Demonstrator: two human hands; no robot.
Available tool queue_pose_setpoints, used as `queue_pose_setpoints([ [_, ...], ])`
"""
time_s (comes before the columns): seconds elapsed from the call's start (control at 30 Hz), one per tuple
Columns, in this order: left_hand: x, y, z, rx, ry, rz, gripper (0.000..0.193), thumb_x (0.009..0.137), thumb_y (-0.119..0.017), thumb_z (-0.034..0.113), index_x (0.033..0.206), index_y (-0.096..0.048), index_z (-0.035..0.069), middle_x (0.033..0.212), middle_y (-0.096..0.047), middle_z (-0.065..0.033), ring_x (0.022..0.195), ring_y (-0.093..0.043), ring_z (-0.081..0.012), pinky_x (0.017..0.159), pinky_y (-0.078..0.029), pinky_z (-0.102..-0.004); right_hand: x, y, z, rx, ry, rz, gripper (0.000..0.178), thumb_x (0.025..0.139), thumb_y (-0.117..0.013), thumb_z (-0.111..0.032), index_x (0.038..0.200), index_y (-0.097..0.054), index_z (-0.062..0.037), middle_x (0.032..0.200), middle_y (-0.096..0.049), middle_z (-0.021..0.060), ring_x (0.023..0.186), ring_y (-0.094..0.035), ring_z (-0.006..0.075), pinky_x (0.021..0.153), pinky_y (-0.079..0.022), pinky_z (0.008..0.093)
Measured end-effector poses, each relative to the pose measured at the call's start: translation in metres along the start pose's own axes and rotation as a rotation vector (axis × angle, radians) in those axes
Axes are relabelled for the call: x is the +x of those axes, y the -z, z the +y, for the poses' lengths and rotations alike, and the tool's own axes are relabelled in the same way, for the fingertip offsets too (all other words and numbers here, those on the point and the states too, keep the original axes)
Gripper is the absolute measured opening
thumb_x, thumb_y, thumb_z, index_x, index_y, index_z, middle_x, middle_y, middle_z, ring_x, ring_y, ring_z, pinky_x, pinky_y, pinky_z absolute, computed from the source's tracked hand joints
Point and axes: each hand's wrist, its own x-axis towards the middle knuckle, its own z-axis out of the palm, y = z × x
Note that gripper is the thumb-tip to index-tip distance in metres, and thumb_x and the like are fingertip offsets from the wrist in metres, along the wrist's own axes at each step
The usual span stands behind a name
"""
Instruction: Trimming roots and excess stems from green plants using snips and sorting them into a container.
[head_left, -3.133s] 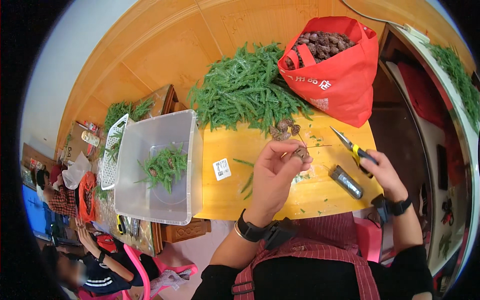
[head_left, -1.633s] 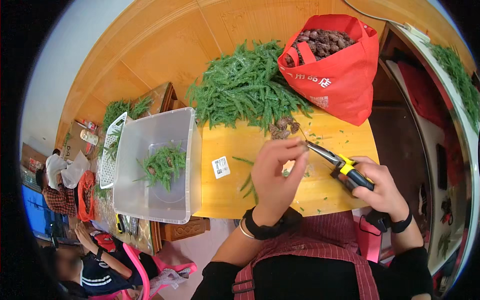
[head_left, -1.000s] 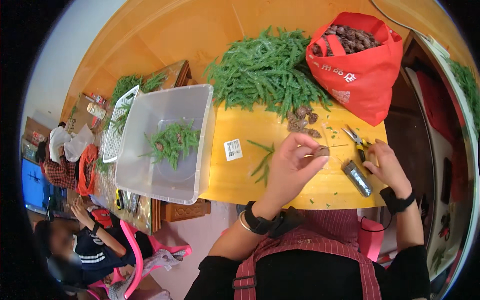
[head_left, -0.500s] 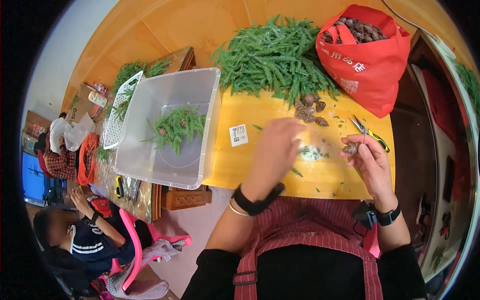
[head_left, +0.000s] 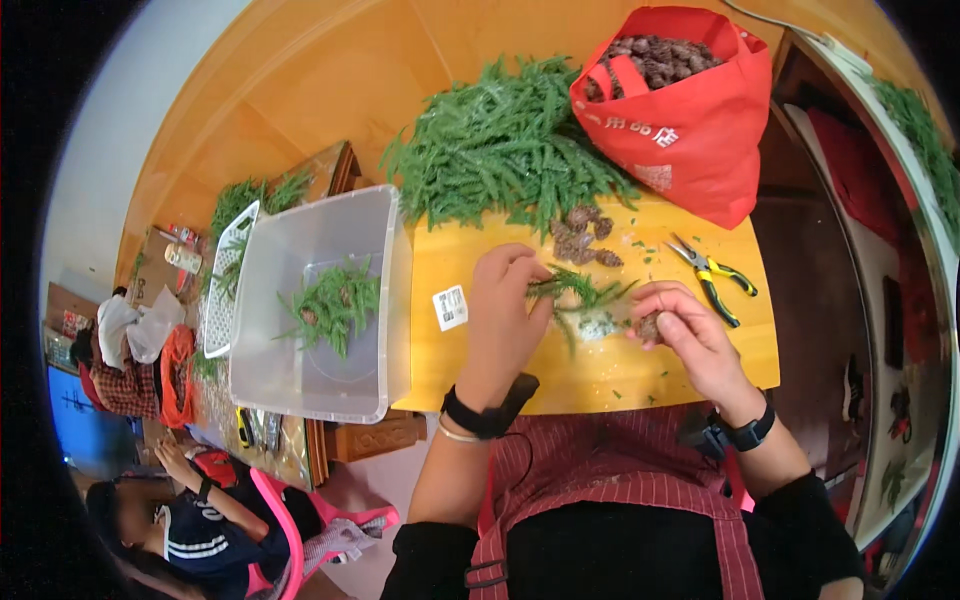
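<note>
Near the centre of the frame, the left hand (head_left: 508, 312) has its fingers closed on the end of a green sprig (head_left: 580, 286), which points right over the yellow table (head_left: 700, 375). Right of centre, the right hand (head_left: 700, 345) pinches a brown cone (head_left: 648, 326) between thumb and fingers; the grip is partly hidden, so the exact contact is hard to make out. The sprig's tip and the cone look near each other.

Just above the sprig lies a cluster of cones (head_left: 578, 240). Pliers (head_left: 708, 275) with yellow-and-black handles lie spread, right of centre. At upper centre is a heap of greenery (head_left: 500, 150), beside a red bag (head_left: 690, 140) of cones. Left of centre, a clear tub (head_left: 398, 340) holds a green bunch (head_left: 338, 305).
</note>
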Motion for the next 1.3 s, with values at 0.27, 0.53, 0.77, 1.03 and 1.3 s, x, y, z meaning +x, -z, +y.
queue_pose_setpoints([
  [0.27, 0.009, -0.002, 0.034, -0.741, 0.318, -0.010, 0.025, 0.068, -0.064, -0.007, 0.085, -0.049, 0.003, 0.109, -0.058, -0.0115, 0.088, -0.056, -0.0145, 0.073, -0.046, -0.0248, 0.011, 0.000, -0.014, -0.123, 0.195, -0.076, 0.025, 0.092, -0.041, -0.015, 0.103, -0.055, 0.0022, 0.123, -0.042, 0.0130, 0.093, -0.054, 0.0151, 0.082, -0.043, 0.0285],
  [0.53, 0.022, 0.006, 0.055, -0.928, 0.457, -0.188, 0.029, 0.074, -0.064, -0.006, 0.099, -0.051, 0.001, 0.099, -0.056, -0.0044, 0.090, -0.056, -0.0115, 0.081, -0.044, -0.0240, 0.012, 0.010, -0.011, -0.111, 0.150, -0.026, 0.026, 0.092, -0.042, -0.015, 0.106, -0.055, 0.0030, 0.098, -0.052, 0.0069, 0.086, -0.053, 0.0131, 0.079, -0.041, 0.0267],
  [0.77, 0.018, -0.005, 0.049, -0.882, 0.274, -0.092, 0.023, 0.077, -0.062, -0.004, 0.098, -0.053, 0.000, 0.094, -0.055, -0.0044, 0.089, -0.055, -0.0122, 0.079, -0.045, -0.0244, 0.008, 0.009, -0.001, -0.147, 0.288, 0.055, 0.034, 0.091, -0.042, -0.013, 0.118, -0.051, 0.0045, 0.118, -0.047, 0.0110, 0.085, -0.056, 0.0159, 0.073, -0.043, 0.0260],
  [1.03, 0.009, -0.002, 0.048, -1.178, 0.478, -0.289, 0.029, 0.077, -0.061, -0.006, 0.103, -0.049, 0.001, 0.097, -0.057, -0.0046, 0.093, -0.056, -0.0114, 0.078, -0.046, -0.0241, 0.007, 0.013, -0.003, -0.234, 0.307, 0.064, 0.032, 0.091, -0.042, -0.010, 0.118, -0.052, 0.0041, 0.124, -0.042, 0.0119, 0.087, -0.058, 0.0162, 0.071, -0.044, 0.0250],
  [1.3, 0.008, -0.007, 0.048, -1.298, 0.605, -0.176, 0.016, 0.089, -0.051, 0.008, 0.104, -0.047, 0.004, 0.074, -0.054, -0.0038, 0.063, -0.048, -0.0084, 0.056, -0.037, -0.0204, -0.003, 0.005, -0.014, -0.509, 0.425, 0.160, 0.026, 0.084, -0.049, 0.001, 0.109, -0.058, 0.0033, 0.099, -0.048, 0.0105, 0.084, -0.058, 0.0153, 0.073, -0.046, 0.0240],
])
